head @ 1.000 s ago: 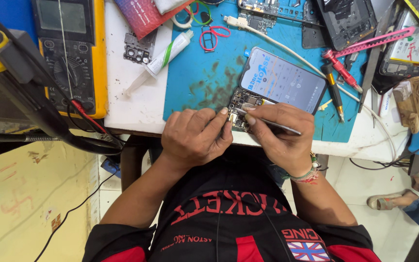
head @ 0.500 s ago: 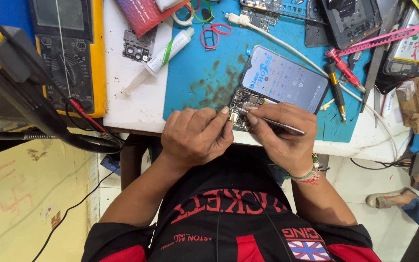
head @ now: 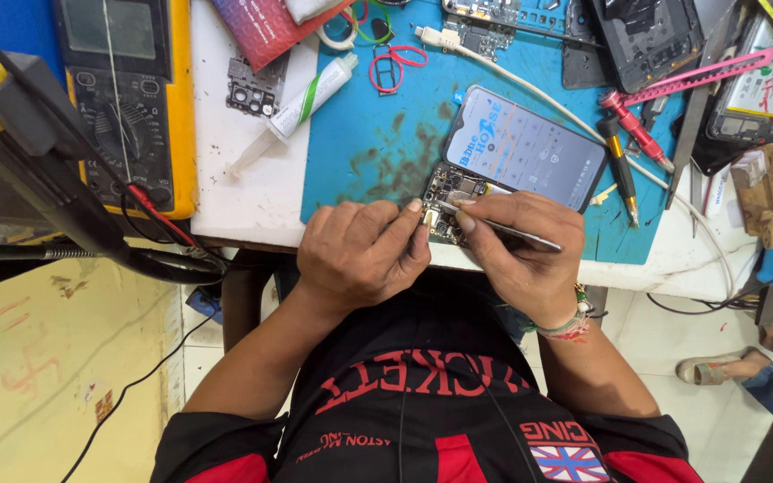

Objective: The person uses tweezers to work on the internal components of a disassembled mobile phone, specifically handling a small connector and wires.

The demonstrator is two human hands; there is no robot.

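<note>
An opened phone (head: 521, 148) lies on the blue mat (head: 369, 143), its lit screen up and its circuit board (head: 452, 188) bared at the near end. My left hand (head: 360, 250) rests at the table's near edge, fingertips pressed to the board's corner. My right hand (head: 521, 246) grips metal tweezers (head: 494, 228), their tips touching the board next to my left fingertips.
A yellow multimeter (head: 127, 98) with red and black leads lies at the left, a white syringe tube (head: 301, 103) beside it. A pink-handled tool (head: 637, 130), a black pen, a white cable (head: 512, 80) and phone parts crowd the right. Another person's foot (head: 717, 368) shows on the floor.
</note>
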